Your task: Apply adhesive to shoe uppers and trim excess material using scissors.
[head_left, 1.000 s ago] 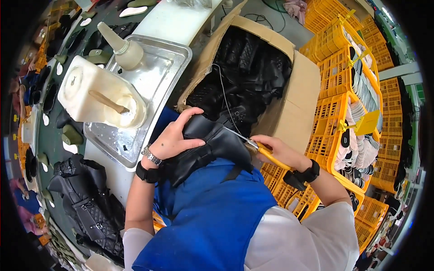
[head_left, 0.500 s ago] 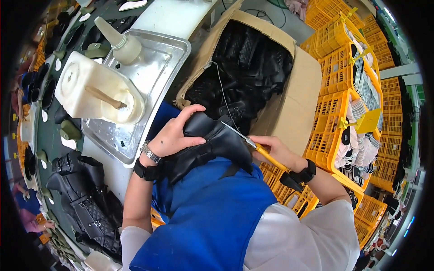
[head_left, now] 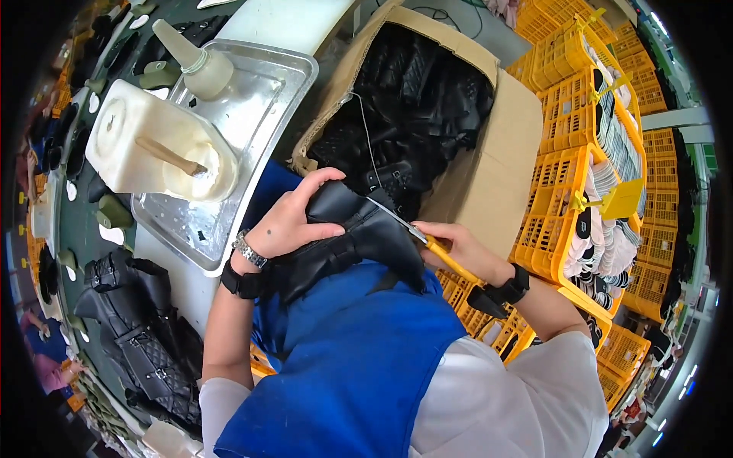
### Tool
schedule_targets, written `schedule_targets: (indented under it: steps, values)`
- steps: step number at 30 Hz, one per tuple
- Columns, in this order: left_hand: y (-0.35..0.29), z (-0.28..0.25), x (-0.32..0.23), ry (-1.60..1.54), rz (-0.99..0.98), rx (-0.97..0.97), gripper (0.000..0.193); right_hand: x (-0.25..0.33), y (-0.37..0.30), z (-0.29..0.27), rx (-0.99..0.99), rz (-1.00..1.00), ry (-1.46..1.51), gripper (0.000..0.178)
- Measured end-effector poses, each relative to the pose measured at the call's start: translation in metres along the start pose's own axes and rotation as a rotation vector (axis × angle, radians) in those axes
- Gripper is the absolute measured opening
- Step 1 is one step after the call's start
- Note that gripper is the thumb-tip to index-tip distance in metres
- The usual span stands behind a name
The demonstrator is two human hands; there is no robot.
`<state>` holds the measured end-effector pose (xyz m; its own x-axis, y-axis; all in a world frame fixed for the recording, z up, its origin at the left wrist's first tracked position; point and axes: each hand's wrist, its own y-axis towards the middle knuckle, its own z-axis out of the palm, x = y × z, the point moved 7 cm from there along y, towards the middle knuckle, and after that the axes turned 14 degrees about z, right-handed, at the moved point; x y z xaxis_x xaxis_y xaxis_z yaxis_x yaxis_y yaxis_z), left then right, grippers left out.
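A black leather boot upper (head_left: 382,244) with a strap lies across my lap, over the blue apron. My left hand (head_left: 294,221) is closed on its upper left part, thumb on top of the leather. In my right hand (head_left: 462,248) is a pair of yellow-handled scissors (head_left: 450,259), its slim silver blades pointing up and left. The blades lie along the upper's far edge, with the tip close to a fold in the leather. I cannot tell whether the blades touch the material. The fingers under the handle are partly hidden.
Beyond my hands stands an open cardboard box (head_left: 513,160) full of black uppers. At left, a metal tray (head_left: 267,99) bears a white container (head_left: 126,141) with a brush and a squeeze bottle (head_left: 206,72). More black uppers (head_left: 145,343) lie at lower left. Yellow crates (head_left: 561,183) are stacked at right.
The whole view has shifted slightly. My hands, the upper and the scissors keep nearly the same places relative to one another.
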<state>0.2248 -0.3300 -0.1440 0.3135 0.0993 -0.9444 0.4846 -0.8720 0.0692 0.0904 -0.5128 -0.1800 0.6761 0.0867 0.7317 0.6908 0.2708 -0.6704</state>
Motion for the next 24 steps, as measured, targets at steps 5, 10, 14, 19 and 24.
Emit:
schedule_targets:
  steps: [5,10,14,19,24]
  values:
    - [-0.001,0.000,0.002,-0.008,0.039,-0.033,0.069,0.003,-0.001,0.002,-0.006,-0.017,0.025,0.047]
    - [-0.001,0.004,0.001,0.007,0.062,-0.038,0.068,0.004,0.008,-0.001,-0.050,-0.150,-0.078,0.047]
    - [-0.002,0.003,0.000,0.018,0.064,-0.037,0.069,0.001,0.007,0.001,-0.033,-0.077,-0.033,0.046]
    - [-0.004,0.003,0.004,0.098,0.174,-0.062,0.071,-0.004,0.003,-0.004,-0.071,-0.022,0.013,0.044]
    - [-0.005,0.002,0.020,-0.008,0.001,-0.087,0.074,0.001,-0.001,-0.034,-0.257,-0.077,-0.080,0.042]
